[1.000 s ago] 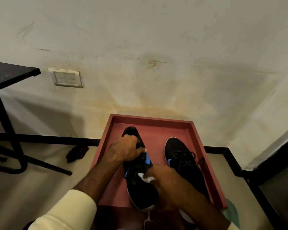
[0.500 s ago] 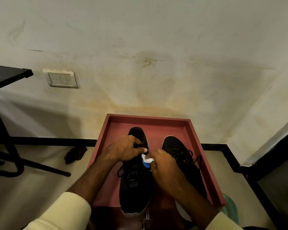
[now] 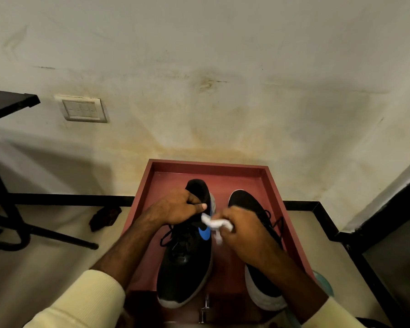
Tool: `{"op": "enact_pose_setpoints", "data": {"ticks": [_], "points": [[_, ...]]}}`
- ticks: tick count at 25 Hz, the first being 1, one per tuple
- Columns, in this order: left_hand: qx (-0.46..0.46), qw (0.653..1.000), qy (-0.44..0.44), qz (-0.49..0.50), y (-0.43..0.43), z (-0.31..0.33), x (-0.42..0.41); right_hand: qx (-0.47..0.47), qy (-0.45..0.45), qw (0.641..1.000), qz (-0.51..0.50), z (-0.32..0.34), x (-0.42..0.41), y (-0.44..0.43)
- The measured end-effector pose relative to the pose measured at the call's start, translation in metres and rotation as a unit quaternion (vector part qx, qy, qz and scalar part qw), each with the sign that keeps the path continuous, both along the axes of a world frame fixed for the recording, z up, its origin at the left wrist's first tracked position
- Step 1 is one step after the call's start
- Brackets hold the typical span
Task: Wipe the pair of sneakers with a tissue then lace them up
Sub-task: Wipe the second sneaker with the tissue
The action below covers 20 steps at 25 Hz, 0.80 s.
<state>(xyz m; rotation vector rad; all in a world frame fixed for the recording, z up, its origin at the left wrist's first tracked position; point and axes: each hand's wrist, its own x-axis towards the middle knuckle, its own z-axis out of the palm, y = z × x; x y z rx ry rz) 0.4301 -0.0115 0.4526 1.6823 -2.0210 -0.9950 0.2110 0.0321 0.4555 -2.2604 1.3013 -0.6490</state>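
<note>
Over the last 1 second the right hand point(image 3: 244, 230) has slid the tissue point(image 3: 214, 223) along the inner side of the left sneaker point(image 3: 185, 261), away from the middle and up toward the far end. It now sits just beneath the thumb of the left hand point(image 3: 175, 207), and more of the blue logo point(image 3: 204, 233) shows than before. The right hand's fingers are bunched around the crumpled white tissue, pressing it against the shoe just beside the logo. The left hand is clenched over the far end of the same sneaker, thumb across the top, and holds it tipped slightly onto its side. Loose black laces point(image 3: 167, 234) spill out to the left.

Both of the 2 black sneakers lie in a red tray point(image 3: 278, 200) against the wall point(image 3: 223, 67). The right sneaker point(image 3: 249, 203) rests beside the first, partly hidden under the right forearm, its pale end nearest the person. A cream sleeve point(image 3: 81, 301) covers the left forearm. A switch plate point(image 3: 82, 110) is on the wall, and a black table point(image 3: 7, 102) stands at the left.
</note>
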Motion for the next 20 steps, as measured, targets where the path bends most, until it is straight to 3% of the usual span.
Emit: {"op": "enact_pose_setpoints", "data": {"ticks": [2,3,8,10,12,15,20], "points": [[0.024,0.999,0.04,-0.017,0.003,0.001,0.002,-0.046,-0.04,0.994,-0.087,-0.011,0.006,-0.008],[0.03,0.998,0.06,-0.02,0.005,0.002,0.002,-0.044,-0.048,0.995,-0.081,-0.017,0.009,-0.008],[0.008,0.997,0.076,0.009,0.008,0.005,0.006,0.066,0.065,0.987,0.128,-0.018,0.012,0.021],[-0.012,0.998,0.054,-0.012,0.008,0.007,0.007,0.099,0.038,0.983,0.152,-0.004,0.007,0.02],[-0.034,0.998,0.037,-0.027,0.009,0.007,0.007,0.05,-0.062,0.996,0.046,0.006,0.001,0.01],[-0.007,0.997,0.079,-0.024,0.01,0.007,0.001,-0.035,-0.152,0.977,-0.148,0.011,-0.009,-0.009],[0.002,0.99,0.125,-0.063,0.011,0.013,-0.004,-0.081,-0.128,0.98,-0.133,0.003,-0.001,-0.01]]}}
